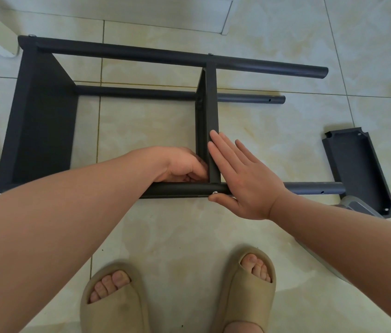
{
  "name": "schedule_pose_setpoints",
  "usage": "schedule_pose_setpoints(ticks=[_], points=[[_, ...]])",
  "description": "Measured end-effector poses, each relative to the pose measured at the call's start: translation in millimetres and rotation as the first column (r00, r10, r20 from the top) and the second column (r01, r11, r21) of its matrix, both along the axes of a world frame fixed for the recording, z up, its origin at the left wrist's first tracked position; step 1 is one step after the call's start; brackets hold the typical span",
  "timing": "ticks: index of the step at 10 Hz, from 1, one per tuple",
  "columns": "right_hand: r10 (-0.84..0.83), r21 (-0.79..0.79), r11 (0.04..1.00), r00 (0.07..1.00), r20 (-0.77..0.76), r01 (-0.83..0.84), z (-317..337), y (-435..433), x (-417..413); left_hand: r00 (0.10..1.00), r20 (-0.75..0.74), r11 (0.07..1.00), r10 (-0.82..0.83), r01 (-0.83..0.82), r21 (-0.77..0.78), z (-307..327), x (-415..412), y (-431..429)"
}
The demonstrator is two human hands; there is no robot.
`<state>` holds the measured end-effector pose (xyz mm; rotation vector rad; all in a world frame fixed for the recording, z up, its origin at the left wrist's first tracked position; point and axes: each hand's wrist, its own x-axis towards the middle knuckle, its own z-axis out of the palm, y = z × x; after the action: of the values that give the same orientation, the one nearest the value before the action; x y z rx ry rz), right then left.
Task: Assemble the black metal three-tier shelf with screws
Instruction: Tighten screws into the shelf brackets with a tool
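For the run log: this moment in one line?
third tier loose | left hand curled at middle tier corner | right hand flat on middle tier | screw in near pole

Black shelf frame (122, 54) on side on floor (165, 224); end tier (43, 116) and middle tier (211, 104) mounted between poles. Silver screw (214, 192) in near pole. Loose tier (357, 169) lies right.

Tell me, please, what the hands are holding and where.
Left hand seems to grip the middle shelf at its near end; right hand presses flat against it.

head-worn view, steeply downward, close overhead
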<state>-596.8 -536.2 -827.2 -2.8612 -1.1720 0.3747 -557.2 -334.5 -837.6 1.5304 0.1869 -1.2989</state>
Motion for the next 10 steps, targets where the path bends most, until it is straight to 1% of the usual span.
schedule_pose_setpoints(ticks=[8,9,10], points=[[-0.006,-0.017,1.000,1.000,-0.011,0.006,0.9,0.4,0.1,0.998,-0.027,0.993,0.052,-0.054,-0.103,-13.1,1.3,1.4],[-0.005,-0.010,1.000,1.000,-0.010,0.005,0.6,0.8,0.3,0.997,-0.043,0.992,0.059,-0.064,-0.112,-14.1,-0.1,2.2],[-0.006,-0.001,1.000,1.000,-0.010,0.006,0.7,0.9,0.2,0.993,-0.115,0.994,0.022,-0.034,-0.108,-11.5,-0.8,3.2]])
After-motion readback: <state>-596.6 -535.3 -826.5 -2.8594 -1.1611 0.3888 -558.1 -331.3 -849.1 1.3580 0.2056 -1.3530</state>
